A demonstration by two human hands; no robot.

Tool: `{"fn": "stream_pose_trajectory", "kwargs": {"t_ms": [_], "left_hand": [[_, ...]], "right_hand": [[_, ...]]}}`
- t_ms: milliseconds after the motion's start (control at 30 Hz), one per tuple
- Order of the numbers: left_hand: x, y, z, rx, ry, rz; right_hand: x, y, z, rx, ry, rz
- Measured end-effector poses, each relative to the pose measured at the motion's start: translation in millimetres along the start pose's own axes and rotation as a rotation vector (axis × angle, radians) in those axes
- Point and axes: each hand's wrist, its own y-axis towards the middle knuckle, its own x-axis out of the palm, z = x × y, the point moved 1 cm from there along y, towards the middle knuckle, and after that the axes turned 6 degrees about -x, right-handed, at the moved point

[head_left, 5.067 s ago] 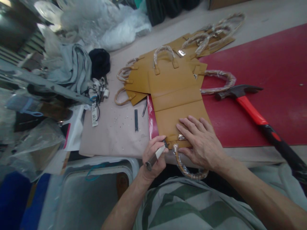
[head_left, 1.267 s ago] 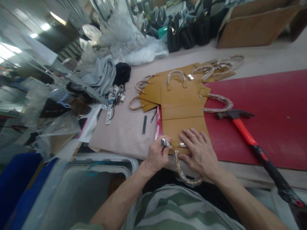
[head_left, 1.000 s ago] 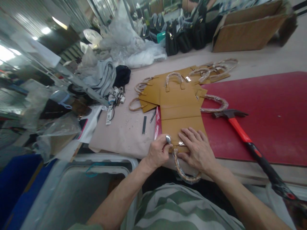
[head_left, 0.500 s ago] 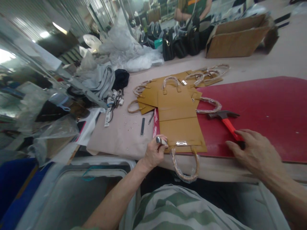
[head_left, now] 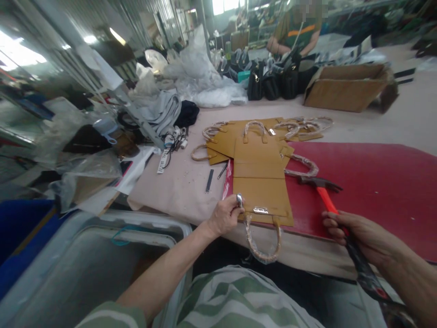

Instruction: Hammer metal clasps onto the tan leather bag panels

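A flat tan leather bag panel (head_left: pixel 261 187) lies on the red mat (head_left: pixel 368 182), its plastic-wrapped handle (head_left: pixel 262 241) hanging over the table edge. A silver clasp (head_left: pixel 260 210) sits near its lower edge. My left hand (head_left: pixel 223 216) is closed on a small metal punch tool (head_left: pixel 239 199), held upright at the panel's lower left corner. My right hand (head_left: pixel 358 234) is wrapped round the handle of a hammer (head_left: pixel 326 196) with a red and black grip, its head resting on the mat beside the panel.
More tan panels with wrapped handles (head_left: pixel 269 132) are stacked behind. Small dark tools (head_left: pixel 209 181) lie on the beige table top. Clutter and plastic bags (head_left: pixel 191 77) fill the left; black bags (head_left: pixel 273 84), a cardboard box (head_left: pixel 348 86) and another person (head_left: pixel 293 32) are at the back. A grey bin (head_left: pixel 85 269) stands below.
My right hand left the panel, reached right to the hammer and now grips its handle. My left hand has stayed at the panel's corner with the punch.
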Motion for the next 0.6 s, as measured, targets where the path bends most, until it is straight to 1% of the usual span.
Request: {"fn": "stream_pose_trajectory", "kwargs": {"t_ms": [67,100,133,200,233,300,367,400,433,467,500,567,600], "left_hand": [[0.6,0.5,0.7,-0.027,0.009,-0.012],[0.7,1.0,1.0,-0.037,0.011,-0.017],[0.6,1.4,1.4,-0.040,0.011,-0.019],[0.3,2.2,2.2,-0.036,0.013,-0.024],[0.3,2.5,2.6,-0.033,0.015,-0.029],[0.4,2.7,3.3,-0.039,0.022,-0.036],[1.3,2.6,3.6,-0.059,0.034,-0.034],[1.9,2.5,3.6,-0.067,0.040,-0.031],[2.5,2.5,3.5,-0.073,0.045,-0.027],[3.2,2.5,3.3,-0.075,0.050,-0.025],[3.8,2.5,3.1,-0.076,0.053,-0.026],[4.5,2.7,2.9,-0.073,0.056,-0.031],[4.6,2.7,2.9,-0.071,0.055,-0.033]], "right_hand": [[12.3,-12.5,-10.5,0.135,0.163,-0.022],[17.5,-19.6,-18.7,0.162,0.171,-0.010],[21.4,-27.2,-29.2,0.114,0.125,0.036],[26.3,-43.8,-54.5,-0.093,-0.090,0.107],[28.1,-52.5,-67.7,-0.236,-0.227,0.130],[33.3,-69.5,-90.6,-0.585,-0.480,0.155],[42.5,-83.5,-103.8,-0.950,-0.669,0.142],[48.1,-88.4,-106.5,-1.107,-0.751,0.120],[53.6,-91.7,-107.2,-1.227,-0.831,0.085],[58.0,-93.5,-106.9,-1.307,-0.910,0.047],[60.8,-94.3,-106.6,-1.353,-0.983,0.014],[60.2,-95.4,-108.2,-1.374,-1.076,-0.021],[57.1,-96.5,-110.2,-1.348,-1.075,-0.008]]}}
